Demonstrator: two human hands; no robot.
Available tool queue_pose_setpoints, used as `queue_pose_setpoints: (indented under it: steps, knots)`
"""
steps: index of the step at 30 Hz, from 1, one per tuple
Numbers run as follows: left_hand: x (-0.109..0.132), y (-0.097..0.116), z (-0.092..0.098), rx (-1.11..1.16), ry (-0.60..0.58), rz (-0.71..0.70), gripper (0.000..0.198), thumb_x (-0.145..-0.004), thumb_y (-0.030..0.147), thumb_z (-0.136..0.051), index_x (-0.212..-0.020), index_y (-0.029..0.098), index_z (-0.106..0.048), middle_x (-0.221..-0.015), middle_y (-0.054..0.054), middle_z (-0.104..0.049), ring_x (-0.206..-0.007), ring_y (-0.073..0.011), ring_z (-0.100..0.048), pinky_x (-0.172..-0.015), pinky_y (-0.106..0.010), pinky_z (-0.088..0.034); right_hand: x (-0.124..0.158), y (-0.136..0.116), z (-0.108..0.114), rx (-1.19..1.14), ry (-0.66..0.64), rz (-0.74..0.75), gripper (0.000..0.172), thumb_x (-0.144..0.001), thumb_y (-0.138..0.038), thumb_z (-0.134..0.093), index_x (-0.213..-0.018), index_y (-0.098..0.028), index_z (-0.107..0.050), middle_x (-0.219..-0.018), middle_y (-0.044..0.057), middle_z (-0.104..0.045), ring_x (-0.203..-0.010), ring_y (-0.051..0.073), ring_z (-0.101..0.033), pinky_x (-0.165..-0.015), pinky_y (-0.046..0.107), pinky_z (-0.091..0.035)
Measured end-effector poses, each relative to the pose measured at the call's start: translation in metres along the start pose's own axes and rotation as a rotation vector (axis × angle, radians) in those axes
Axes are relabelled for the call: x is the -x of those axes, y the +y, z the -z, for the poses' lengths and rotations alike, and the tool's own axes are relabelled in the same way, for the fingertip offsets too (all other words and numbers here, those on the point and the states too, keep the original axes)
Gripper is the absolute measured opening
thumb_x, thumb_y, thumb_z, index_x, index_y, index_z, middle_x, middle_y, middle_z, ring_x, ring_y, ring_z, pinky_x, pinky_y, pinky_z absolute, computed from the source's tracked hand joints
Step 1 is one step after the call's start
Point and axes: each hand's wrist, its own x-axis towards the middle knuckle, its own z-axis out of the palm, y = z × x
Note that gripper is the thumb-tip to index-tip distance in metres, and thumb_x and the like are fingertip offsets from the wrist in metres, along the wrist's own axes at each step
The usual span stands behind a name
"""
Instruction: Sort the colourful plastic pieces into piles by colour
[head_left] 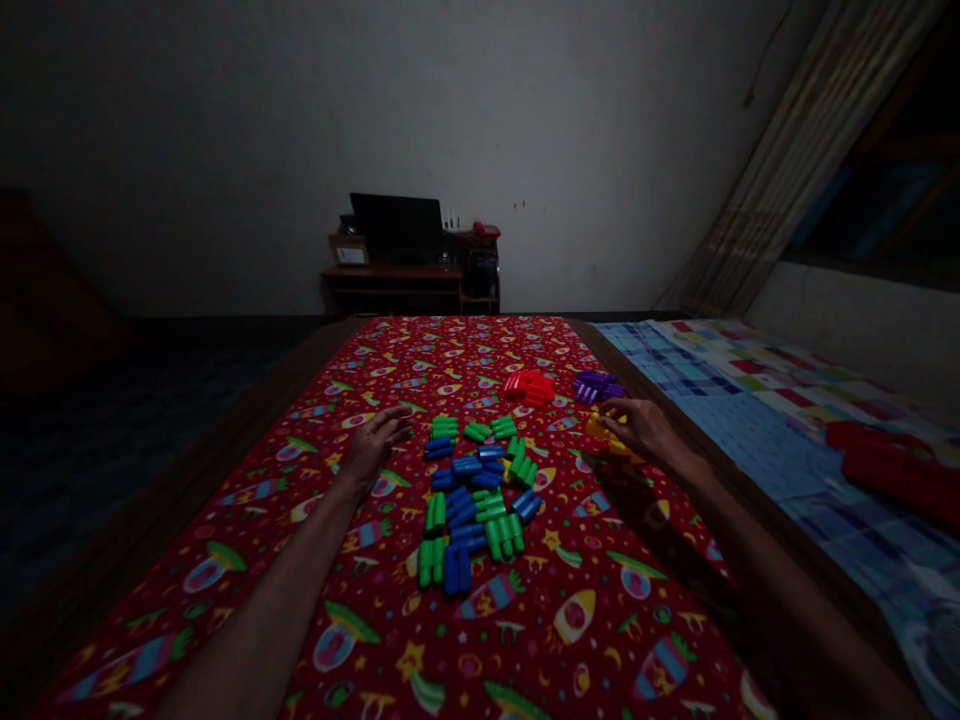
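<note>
My right hand (639,424) pinches a yellow plastic block (598,422) at the right side of the cloth, over other yellow pieces partly hidden by the fingers. To the left of the block pile, my left hand (379,440) hovers with fingers loosely bent and apart, and nothing shows in it. Between the hands lie mixed green blocks (506,537) and blue blocks (457,568), each made of joined rounded tubes. A bit of yellow shows among them. Behind the pile sits a group of red blocks (531,387), with purple blocks (598,387) to its right.
A red cloth (480,345) with rocket prints covers the long surface under the blocks. Blue checked bedding (720,430) lies to the right, with a red item (896,468) on it. Against the far wall, a desk (397,272) bears a dark monitor (397,228).
</note>
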Motion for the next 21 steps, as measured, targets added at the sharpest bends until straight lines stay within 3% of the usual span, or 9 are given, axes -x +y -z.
queue_pose_setpoints:
  steps: [6,11,15,21]
  knots:
    - [-0.003,-0.003,0.003,0.014,0.002,-0.001,0.039,-0.059,0.041,-0.077,-0.089,0.017,-0.071,-0.098,-0.008,-0.07,-0.087,-0.0208,-0.066,-0.078,-0.032,-0.054,0.008,0.004,-0.005,0.397,-0.165,-0.142,0.02,-0.085,-0.029,-0.057,-0.088,-0.018,-0.073,-0.094,0.012,-0.074,-0.084,0.023,-0.068,-0.06,0.025,-0.04]
    - [-0.004,-0.005,0.003,-0.001,0.011,-0.014,0.044,-0.058,0.045,-0.077,-0.09,0.016,-0.071,-0.1,-0.01,-0.071,-0.09,-0.0231,-0.066,-0.08,-0.035,-0.054,0.014,-0.004,-0.003,0.496,-0.042,-0.19,0.03,-0.091,-0.037,-0.048,-0.089,-0.02,-0.073,-0.084,0.013,-0.073,-0.073,0.021,-0.068,-0.055,0.025,-0.035]
    - [-0.003,-0.004,0.002,0.001,0.006,-0.02,0.041,-0.058,0.043,-0.076,-0.09,0.017,-0.071,-0.101,-0.009,-0.07,-0.09,-0.0226,-0.066,-0.081,-0.036,-0.055,0.014,-0.023,-0.008,0.313,-0.009,0.016,0.032,-0.093,-0.032,-0.043,-0.089,-0.019,-0.072,-0.076,0.011,-0.072,-0.064,0.018,-0.065,-0.055,0.025,-0.032]
    - [-0.002,-0.002,0.002,0.022,-0.005,-0.004,0.038,-0.059,0.04,-0.077,-0.088,0.017,-0.071,-0.099,-0.008,-0.07,-0.09,-0.0205,-0.065,-0.081,-0.032,-0.053,0.002,-0.076,-0.047,-0.02,-0.22,0.408,0.022,-0.089,-0.02,-0.049,-0.1,-0.017,-0.068,-0.083,0.007,-0.071,-0.069,0.014,-0.061,-0.061,0.023,-0.034]
